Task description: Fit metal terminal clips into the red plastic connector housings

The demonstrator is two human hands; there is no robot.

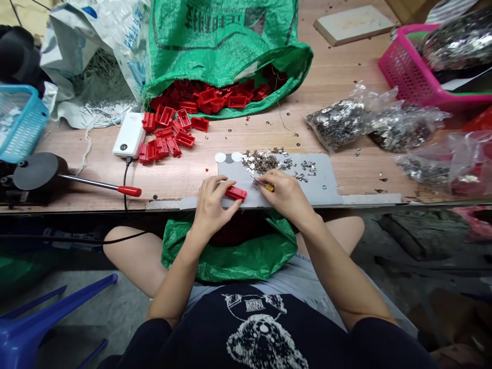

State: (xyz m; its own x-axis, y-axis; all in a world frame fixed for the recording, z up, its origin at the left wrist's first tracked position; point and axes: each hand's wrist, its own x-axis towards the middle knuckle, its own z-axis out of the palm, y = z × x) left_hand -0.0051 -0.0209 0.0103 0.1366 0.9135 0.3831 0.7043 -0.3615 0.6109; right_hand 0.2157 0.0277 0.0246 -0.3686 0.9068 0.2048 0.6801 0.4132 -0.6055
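Between the thumb and fingers of my left hand is a red plastic housing, held low over the grey mat. My right hand is closed on tweezers with a yellow part at the grip, their tip pointing left toward the housing. Whether the tips hold anything is too small to tell. Just beyond the hands, a pile of small metal pieces lies on the mat, with smaller groups to its right.
Red housings lie at the left, before an open green sack. A white power bank and a red-tipped lever are further left. Bags of metal parts and a pink basket stand right.
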